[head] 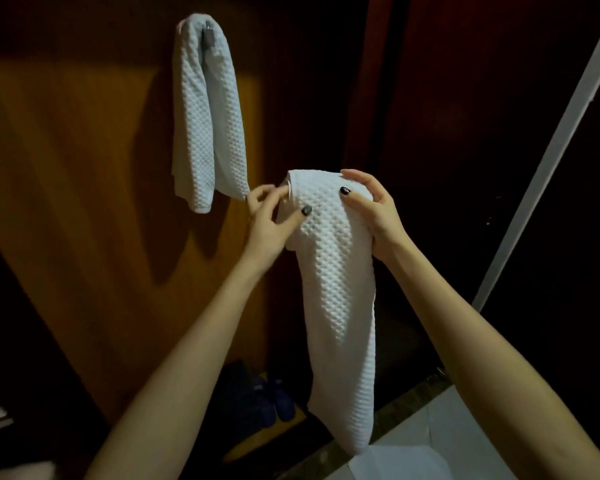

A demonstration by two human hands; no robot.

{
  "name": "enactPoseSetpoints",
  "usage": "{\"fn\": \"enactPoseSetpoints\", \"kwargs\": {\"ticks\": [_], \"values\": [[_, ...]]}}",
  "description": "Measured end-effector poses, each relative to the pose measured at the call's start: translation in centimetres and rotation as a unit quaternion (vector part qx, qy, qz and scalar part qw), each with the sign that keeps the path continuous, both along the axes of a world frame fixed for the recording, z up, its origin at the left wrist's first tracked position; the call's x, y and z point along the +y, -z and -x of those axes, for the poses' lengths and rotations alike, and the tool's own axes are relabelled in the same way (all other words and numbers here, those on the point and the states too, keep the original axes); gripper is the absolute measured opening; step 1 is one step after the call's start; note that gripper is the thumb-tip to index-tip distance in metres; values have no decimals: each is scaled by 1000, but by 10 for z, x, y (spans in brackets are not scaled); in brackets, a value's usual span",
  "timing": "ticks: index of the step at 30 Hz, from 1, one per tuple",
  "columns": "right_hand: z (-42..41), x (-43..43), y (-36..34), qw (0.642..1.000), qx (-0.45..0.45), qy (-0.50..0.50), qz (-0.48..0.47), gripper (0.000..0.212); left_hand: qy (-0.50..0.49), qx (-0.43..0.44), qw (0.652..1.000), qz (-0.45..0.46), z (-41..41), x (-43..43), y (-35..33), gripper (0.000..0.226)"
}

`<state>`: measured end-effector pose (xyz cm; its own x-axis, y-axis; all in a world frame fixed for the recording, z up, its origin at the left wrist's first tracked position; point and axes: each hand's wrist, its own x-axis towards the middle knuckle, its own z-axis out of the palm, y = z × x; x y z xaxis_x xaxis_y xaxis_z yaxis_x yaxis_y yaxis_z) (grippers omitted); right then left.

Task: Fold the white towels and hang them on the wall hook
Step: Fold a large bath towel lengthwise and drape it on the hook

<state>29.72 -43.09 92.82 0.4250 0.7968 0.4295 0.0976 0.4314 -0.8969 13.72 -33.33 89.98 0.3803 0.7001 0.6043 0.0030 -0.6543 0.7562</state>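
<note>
While both hands hold it up in front of the wall, the folded white waffle-weave towel (336,289) hangs as a long narrow strip, with the top end doubled over and the bottom end dangling free.

Left hand (269,221): thumb pressed on the front face near the top-left corner, fingers (265,195) curled in on the folded edge, pinching it.

Right hand (373,211): thumb on the front face, fingers (359,176) hooked over the top fold, gripping the right side.

Dark nail polish on both thumbs. Both forearms are bare and reach up from the bottom of view.

The other one, the hung white waffle-weave towel (205,116), is already draped over the small grey metal wall hook (209,34), up and left of the hands. Two tails hang down, roughly even. The right tail's lower corner ends just beside the left hand; cannot tell if they touch. The hook is mostly wrapped, with only a small grey part showing in the fold.

Behind is a brown wooden wall panel (84,168), lit in one patch with the towel's shadow on it and dark elsewhere. At the panel's foot sits what looks like a pair of dark blue slippers (274,400). Lower right: dark stone threshold strip (395,407), then pale tiled floor (465,427). A white frame bar (551,150) runs diagonally up the right side.
</note>
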Motion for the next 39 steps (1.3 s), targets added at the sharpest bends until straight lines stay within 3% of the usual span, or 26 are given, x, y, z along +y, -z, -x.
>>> {"fn": "enactPoseSetpoints", "kwargs": {"ticks": [3,7,9,11,16,22,25,28,35,37,39], "values": [[-5,0,1,1000,-3,8,7,24,-51,-28,997,-57,-3,-22,37,45],[-12,-1,-2,1000,-11,19,7,24,10,-17,998,58,-11,-30,62,27],[-16,-2,-3,1000,-12,16,1,25,85,3,989,123,-13,-29,66,18],[-18,-1,-4,1000,-10,20,-2,26,110,-5,986,126,-14,-29,69,9],[-28,2,-8,998,38,46,-8,24,124,-84,976,158,-10,-37,90,50],[-49,6,-13,995,81,56,-19,28,89,-39,983,155,-7,-36,123,27],[-53,7,-14,995,87,47,-24,28,135,-23,977,161,-7,-37,138,31],[-54,8,-17,995,85,36,-25,26,193,0,954,229,-5,-37,150,26],[-61,11,-28,994,101,-10,-32,25,205,0,928,312,-9,-33,160,23],[-62,12,-30,993,106,-14,-40,25,216,3,917,336,-15,-34,153,31],[-63,13,-33,992,117,-21,-48,26,211,28,924,319,-19,-34,147,25]]}}
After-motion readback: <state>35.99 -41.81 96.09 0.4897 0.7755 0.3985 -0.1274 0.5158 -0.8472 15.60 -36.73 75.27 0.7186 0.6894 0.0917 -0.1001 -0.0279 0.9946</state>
